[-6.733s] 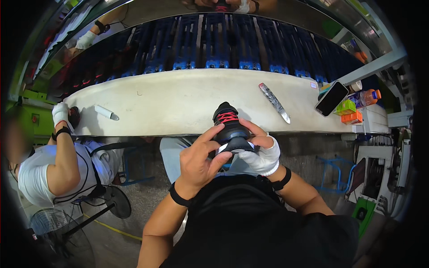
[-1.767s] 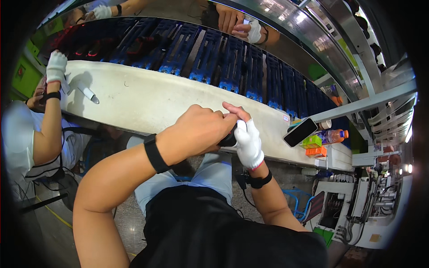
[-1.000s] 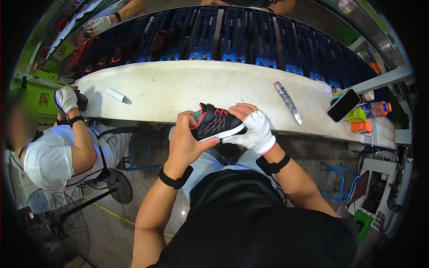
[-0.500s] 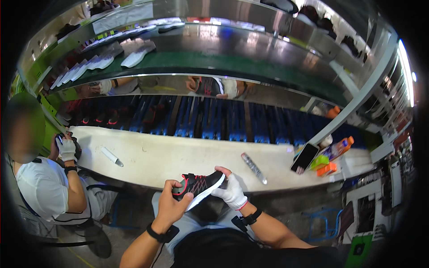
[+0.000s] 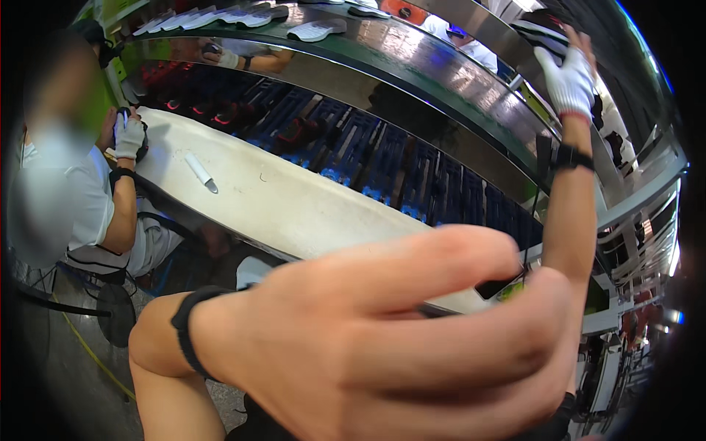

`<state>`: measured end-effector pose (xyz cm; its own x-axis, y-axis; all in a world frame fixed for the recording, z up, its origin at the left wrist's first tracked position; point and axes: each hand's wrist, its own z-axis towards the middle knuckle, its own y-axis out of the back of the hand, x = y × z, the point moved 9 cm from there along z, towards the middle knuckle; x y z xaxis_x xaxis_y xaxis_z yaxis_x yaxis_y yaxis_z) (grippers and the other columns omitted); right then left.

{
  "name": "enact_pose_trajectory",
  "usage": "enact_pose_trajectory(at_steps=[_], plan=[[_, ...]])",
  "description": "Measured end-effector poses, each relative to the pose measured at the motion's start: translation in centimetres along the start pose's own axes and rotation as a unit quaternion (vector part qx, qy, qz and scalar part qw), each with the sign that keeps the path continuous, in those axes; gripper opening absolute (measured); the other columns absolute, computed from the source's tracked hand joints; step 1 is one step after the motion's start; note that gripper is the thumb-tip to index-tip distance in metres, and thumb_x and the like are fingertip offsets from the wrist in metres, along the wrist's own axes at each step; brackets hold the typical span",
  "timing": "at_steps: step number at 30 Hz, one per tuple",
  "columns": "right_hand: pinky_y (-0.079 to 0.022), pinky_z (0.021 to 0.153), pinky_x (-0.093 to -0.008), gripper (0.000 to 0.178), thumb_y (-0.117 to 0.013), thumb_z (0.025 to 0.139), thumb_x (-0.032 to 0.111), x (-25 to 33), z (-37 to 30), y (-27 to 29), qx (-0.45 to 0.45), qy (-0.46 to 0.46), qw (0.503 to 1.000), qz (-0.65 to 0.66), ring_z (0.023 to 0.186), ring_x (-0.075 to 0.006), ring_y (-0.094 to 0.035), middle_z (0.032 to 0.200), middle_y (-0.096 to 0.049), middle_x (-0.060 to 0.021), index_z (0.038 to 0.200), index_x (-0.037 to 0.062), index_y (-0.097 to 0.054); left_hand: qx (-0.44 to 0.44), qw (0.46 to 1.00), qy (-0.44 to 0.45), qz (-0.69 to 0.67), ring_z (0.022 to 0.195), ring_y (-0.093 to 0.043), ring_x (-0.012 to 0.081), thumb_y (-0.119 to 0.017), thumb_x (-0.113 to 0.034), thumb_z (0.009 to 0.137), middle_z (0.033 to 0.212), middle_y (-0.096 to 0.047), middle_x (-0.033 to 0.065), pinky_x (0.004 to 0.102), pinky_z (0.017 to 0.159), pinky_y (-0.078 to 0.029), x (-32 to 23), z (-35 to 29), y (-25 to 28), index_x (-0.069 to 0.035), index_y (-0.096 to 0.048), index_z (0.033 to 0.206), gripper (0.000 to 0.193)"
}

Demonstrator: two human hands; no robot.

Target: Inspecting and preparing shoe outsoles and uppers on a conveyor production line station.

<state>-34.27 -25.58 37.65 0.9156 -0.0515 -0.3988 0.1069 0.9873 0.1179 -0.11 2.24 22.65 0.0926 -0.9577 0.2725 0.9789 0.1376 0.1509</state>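
Note:
My right hand (image 5: 570,84), in a white glove with bare fingertips, is raised high at the upper right. It is shut on a dark sneaker (image 5: 543,35) with a white sole, up by the top shelf; part of the sneaker lies behind the fingers. Close to the camera, my bare left hand (image 5: 397,331) fills the lower middle, its fingers loosely bent and apart. Between them I see nothing held. This hand covers much of the near right worktable (image 5: 272,187), where a dark phone (image 5: 496,288) peeks out past the fingers.
A white tube-shaped tool (image 5: 200,173) lies on the worktable. Behind it runs a blue slatted conveyor (image 5: 368,169) carrying dark shoes. Pale soles (image 5: 316,29) lie on the green shelf above. At left sits a co-worker (image 5: 88,191) with a gloved hand (image 5: 129,136).
The sneaker has gone from both hands above my lap to my right hand, high at the right. My left hand has let go and come close to the camera. The view has turned.

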Motion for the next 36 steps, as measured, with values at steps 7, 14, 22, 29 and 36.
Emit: enact_pose_trajectory(at_steps=[7, 14, 22, 29, 36], plan=[[-0.06, 0.102, -0.0477, 0.047, -0.083, 0.094, 0.04, 13.0, -6.2, -5.1, 0.156, 0.038, 0.954, 0.252, 0.111, -0.0415, -0.076, 0.121, -0.079, -0.0221, 0.126, 0.0062, -0.076, 0.172, 0.973, 0.125, -0.095, 0.104, -0.072, 0.0235, -0.079, -0.02, 0.093, 0.122, -0.079, 0.0036, 0.0402, 0.084, -0.058, 2.4, -5.0, 2.7, -0.019, -0.079, 0.122, 0.029], [-0.049, 0.12, -0.0496, 0.085, -0.074, 0.094, 0.068, 29.4, -11.4, -11.3, 0.399, 0.093, 0.869, 0.279, 0.142, -0.0423, -0.063, 0.154, -0.065, -0.0251, 0.148, 0.0016, -0.066, 0.556, 0.759, 0.339, -0.011, 0.098, -0.074, 0.037, -0.076, -0.025, 0.094, 0.1, -0.079, 0.0157, 0.0487, 0.086, -0.059, 14.8, -28.9, -9.0, -0.007, -0.074, 0.072, 0.029], [-0.056, 0.106, -0.0517, 0.061, -0.079, 0.089, 0.062, 37.8, -8.3, -15.3, 0.357, 0.106, 0.871, 0.319, 0.12, -0.042, -0.07, 0.126, -0.074, -0.0211, 0.117, 0.0074, -0.074, 0.519, 0.697, 0.484, 0.103, 0.112, -0.075, 0.04, -0.066, -0.017, 0.095, 0.109, -0.079, 0.0206, 0.0507, 0.097, -0.06, 32.4, -44.6, -20.2, -0.006, -0.079, 0.109, 0.023], [-0.051, 0.115, -0.0479, 0.072, -0.075, 0.087, 0.052, 39.5, -7.3, -16.0, 0.443, 0.093, 0.829, 0.328, 0.135, -0.0356, -0.067, 0.148, -0.07, -0.0195, 0.138, 0.0003, -0.069, 0.471, 0.728, 0.416, 0.275, 0.165, -0.037, 0.0386, -0.049, -0.067, 0.106, 0.18, -0.041, 0.0132, 0.0622, 0.134, -0.026, 43.5, -58.2, -17.3, -0.016, -0.041, 0.172, 0.085], [-0.059, 0.105, -0.0481, 0.061, -0.079, 0.087, 0.047, 36.2, -7.3, -15.4, 0.388, 0.046, 0.855, 0.341, 0.116, -0.0398, -0.074, 0.123, -0.077, -0.0235, 0.123, -0.0013, -0.073, 0.548, 0.795, 0.257, 0.046, 0.119, -0.071, 0.0379, -0.061, -0.023, 0.102, 0.137, -0.071, 0.0196, 0.051, 0.101, -0.057, 32.4, -41.3, -18.6, -0.008, -0.07, 0.139, 0.041]])
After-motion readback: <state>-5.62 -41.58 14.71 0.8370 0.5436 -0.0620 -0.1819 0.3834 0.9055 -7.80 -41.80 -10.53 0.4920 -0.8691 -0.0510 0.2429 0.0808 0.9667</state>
